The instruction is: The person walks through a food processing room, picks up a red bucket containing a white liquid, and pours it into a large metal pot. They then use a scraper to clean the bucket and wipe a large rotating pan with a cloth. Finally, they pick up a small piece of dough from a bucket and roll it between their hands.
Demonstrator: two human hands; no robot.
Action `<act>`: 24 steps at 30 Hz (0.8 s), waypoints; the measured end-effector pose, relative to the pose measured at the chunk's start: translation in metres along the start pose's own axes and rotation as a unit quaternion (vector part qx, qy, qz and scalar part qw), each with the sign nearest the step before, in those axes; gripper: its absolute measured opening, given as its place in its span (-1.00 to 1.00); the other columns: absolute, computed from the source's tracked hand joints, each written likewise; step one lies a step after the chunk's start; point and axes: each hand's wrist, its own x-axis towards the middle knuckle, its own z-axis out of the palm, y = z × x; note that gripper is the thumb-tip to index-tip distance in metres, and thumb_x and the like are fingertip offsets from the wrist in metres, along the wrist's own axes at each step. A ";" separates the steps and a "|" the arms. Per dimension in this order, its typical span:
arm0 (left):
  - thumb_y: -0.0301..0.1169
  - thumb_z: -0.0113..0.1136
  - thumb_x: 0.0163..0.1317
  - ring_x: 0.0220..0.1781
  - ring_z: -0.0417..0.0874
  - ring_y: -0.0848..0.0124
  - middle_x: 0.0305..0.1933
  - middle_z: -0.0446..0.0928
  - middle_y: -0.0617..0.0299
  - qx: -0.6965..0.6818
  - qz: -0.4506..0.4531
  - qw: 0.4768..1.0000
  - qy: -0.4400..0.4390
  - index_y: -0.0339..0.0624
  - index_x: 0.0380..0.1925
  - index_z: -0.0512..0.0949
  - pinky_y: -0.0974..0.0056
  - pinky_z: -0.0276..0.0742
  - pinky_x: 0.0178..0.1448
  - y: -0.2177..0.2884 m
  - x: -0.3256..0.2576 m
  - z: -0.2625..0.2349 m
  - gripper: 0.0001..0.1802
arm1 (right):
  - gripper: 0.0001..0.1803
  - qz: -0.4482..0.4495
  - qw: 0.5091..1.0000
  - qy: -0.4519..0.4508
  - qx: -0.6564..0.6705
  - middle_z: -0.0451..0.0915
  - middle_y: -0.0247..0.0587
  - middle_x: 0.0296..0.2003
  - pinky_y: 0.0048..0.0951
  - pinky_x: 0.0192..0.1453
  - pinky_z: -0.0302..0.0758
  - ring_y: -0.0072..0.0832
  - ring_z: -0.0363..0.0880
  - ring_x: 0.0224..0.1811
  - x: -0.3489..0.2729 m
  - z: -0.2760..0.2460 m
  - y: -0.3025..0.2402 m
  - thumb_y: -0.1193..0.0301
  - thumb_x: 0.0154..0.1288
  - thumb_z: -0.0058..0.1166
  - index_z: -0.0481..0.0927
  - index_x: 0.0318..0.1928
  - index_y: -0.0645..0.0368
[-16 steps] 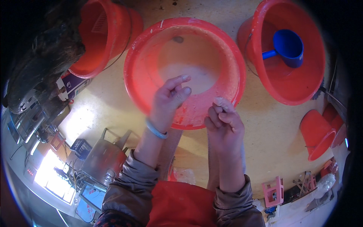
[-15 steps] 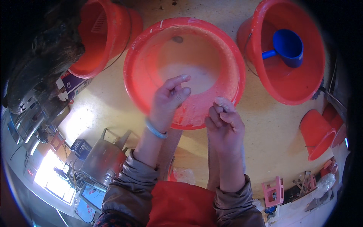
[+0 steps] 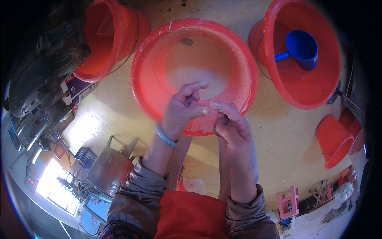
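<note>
My left hand is raised over the near part of a red plastic tub, its thumb and forefinger spread apart with nothing between them. A pale blue bangle circles that wrist. Close beside the left thumb tip is my right hand, its forefinger stretched toward that thumb and the other fingers loosely bent. Whitish residue coats the fingertips. Inside the tub is a pale, cloudy liquid with a small dark grey lump near its far side. I cannot tell whether the thumb and right fingertip touch.
At the far right, a red bucket holds a blue dipper. Another red bucket stands far left, near a dark, bulky object. A metal machine is at left; a tipped red bucket and pink stool are at right.
Both hands have come closer together. The right hand has moved left and turned, its forefinger now at the left thumb; the left hand has shifted slightly right. Tub and buckets stay put.
</note>
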 end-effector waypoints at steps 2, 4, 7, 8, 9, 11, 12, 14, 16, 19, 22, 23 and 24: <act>-0.40 0.50 -0.13 -0.33 0.17 0.66 -0.32 0.14 0.48 -0.016 -0.003 1.000 -0.003 -0.29 0.12 0.43 0.59 0.20 -0.25 0.000 -0.001 0.003 -0.27 | -0.48 -0.012 1.000 -0.010 -0.022 0.23 -0.47 -0.28 -0.72 -0.19 0.18 -0.72 0.17 -0.29 0.000 0.000 0.002 0.76 0.04 -0.15 0.53 0.05 0.17; -0.43 0.48 -0.09 -0.32 0.17 0.66 -0.32 0.14 0.48 -0.015 -0.003 1.000 -0.006 -0.29 0.12 0.42 0.59 0.21 -0.24 0.001 -0.001 0.005 -0.29 | -0.47 -0.012 0.999 -0.016 -0.030 0.23 -0.47 -0.27 -0.73 -0.19 0.17 -0.72 0.17 -0.29 -0.001 -0.001 0.003 0.77 0.03 -0.15 0.53 0.04 0.15; -0.46 0.43 -0.03 -0.31 0.20 0.67 -0.31 0.15 0.47 0.002 -0.009 1.000 -0.009 -0.30 0.13 0.41 0.60 0.25 -0.22 0.004 -0.003 0.007 -0.33 | -0.48 -0.015 0.999 -0.015 -0.040 0.22 -0.47 -0.27 -0.72 -0.18 0.18 -0.72 0.17 -0.28 0.000 -0.002 0.004 0.78 0.02 -0.16 0.54 0.00 0.15; -0.48 0.42 -0.01 -0.31 0.21 0.67 -0.31 0.15 0.47 -0.003 -0.015 1.000 -0.010 -0.31 0.13 0.40 0.60 0.25 -0.21 0.005 -0.004 0.007 -0.35 | -0.49 -0.012 0.999 -0.011 -0.043 0.22 -0.46 -0.27 -0.72 -0.19 0.18 -0.72 0.17 -0.28 0.000 -0.002 0.004 0.78 0.02 -0.16 0.54 0.00 0.15; -0.49 0.40 0.01 -0.30 0.22 0.67 -0.31 0.15 0.47 -0.006 -0.021 1.000 -0.009 -0.31 0.13 0.40 0.60 0.26 -0.21 0.006 -0.005 0.008 -0.37 | -0.49 -0.010 0.999 -0.006 -0.047 0.22 -0.46 -0.27 -0.72 -0.19 0.18 -0.72 0.16 -0.29 0.000 -0.002 0.004 0.78 0.02 -0.16 0.54 -0.01 0.15; -0.52 0.37 0.04 -0.29 0.23 0.67 -0.30 0.16 0.47 -0.018 -0.034 0.999 -0.009 -0.31 0.13 0.40 0.60 0.27 -0.21 0.008 -0.007 0.009 -0.39 | -0.50 0.006 0.999 0.003 -0.043 0.22 -0.46 -0.27 -0.71 -0.19 0.17 -0.72 0.16 -0.29 0.000 -0.002 0.004 0.78 0.01 -0.16 0.53 -0.01 0.16; -0.53 0.35 0.05 -0.28 0.24 0.67 -0.30 0.16 0.47 -0.023 -0.041 0.999 -0.008 -0.32 0.13 0.40 0.60 0.27 -0.21 0.009 -0.007 0.009 -0.40 | -0.49 0.020 0.999 0.008 -0.036 0.22 -0.46 -0.27 -0.72 -0.19 0.17 -0.72 0.16 -0.29 -0.001 -0.003 0.004 0.79 0.01 -0.16 0.52 0.00 0.17; -0.54 0.34 0.06 -0.27 0.25 0.67 -0.30 0.17 0.47 -0.018 -0.049 0.999 -0.004 -0.32 0.14 0.39 0.60 0.27 -0.21 0.009 -0.008 0.010 -0.41 | -0.50 0.041 0.999 0.018 -0.023 0.22 -0.46 -0.27 -0.71 -0.22 0.17 -0.72 0.16 -0.31 -0.001 -0.003 0.004 0.77 0.02 -0.16 0.52 -0.01 0.17; -0.55 0.33 0.07 -0.28 0.26 0.68 -0.30 0.19 0.46 -0.023 -0.054 0.998 0.000 -0.32 0.13 0.40 0.59 0.27 -0.24 0.009 -0.009 0.010 -0.43 | -0.54 0.055 0.998 0.018 -0.009 0.23 -0.46 -0.28 -0.69 -0.28 0.17 -0.72 0.16 -0.35 -0.002 -0.003 0.005 0.74 0.04 -0.16 0.51 -0.02 0.16; -0.53 0.31 0.09 -0.35 0.27 0.69 -0.30 0.23 0.45 -0.050 -0.069 0.996 0.012 -0.31 0.08 0.43 0.58 0.25 -0.34 0.009 -0.008 0.008 -0.48 | -0.60 0.111 0.982 -0.001 0.152 0.26 -0.46 -0.31 -0.65 -0.38 0.15 -0.72 0.14 -0.45 -0.001 -0.006 0.006 0.68 0.06 -0.17 0.51 -0.06 0.17; -0.51 0.30 0.11 -0.43 0.26 0.69 -0.33 0.26 0.45 -0.080 -0.091 0.992 0.040 -0.31 0.04 0.44 0.57 0.21 -0.44 0.011 -0.005 0.006 -0.54 | -0.62 0.141 0.948 0.025 0.283 0.30 -0.45 -0.35 -0.63 -0.46 0.10 -0.70 0.11 -0.53 0.001 -0.008 0.007 0.63 0.04 -0.17 0.51 -0.08 0.20; -0.50 0.29 0.12 -0.46 0.26 0.69 -0.34 0.27 0.46 -0.080 -0.091 0.991 0.050 -0.30 0.03 0.45 0.56 0.19 -0.47 0.012 -0.003 0.005 -0.56 | -0.61 0.146 0.939 0.025 0.312 0.30 -0.44 -0.35 -0.64 -0.46 0.10 -0.69 0.12 -0.53 0.002 -0.009 0.007 0.63 0.03 -0.16 0.51 -0.08 0.21; -0.49 0.28 0.13 -0.49 0.25 0.70 -0.35 0.28 0.46 -0.077 -0.098 0.990 0.071 -0.30 0.02 0.45 0.56 0.17 -0.49 0.012 -0.003 0.006 -0.57 | -0.59 0.155 0.929 0.030 0.335 0.31 -0.43 -0.34 -0.64 -0.45 0.11 -0.68 0.12 -0.53 0.002 -0.011 0.007 0.63 0.01 -0.15 0.51 -0.07 0.22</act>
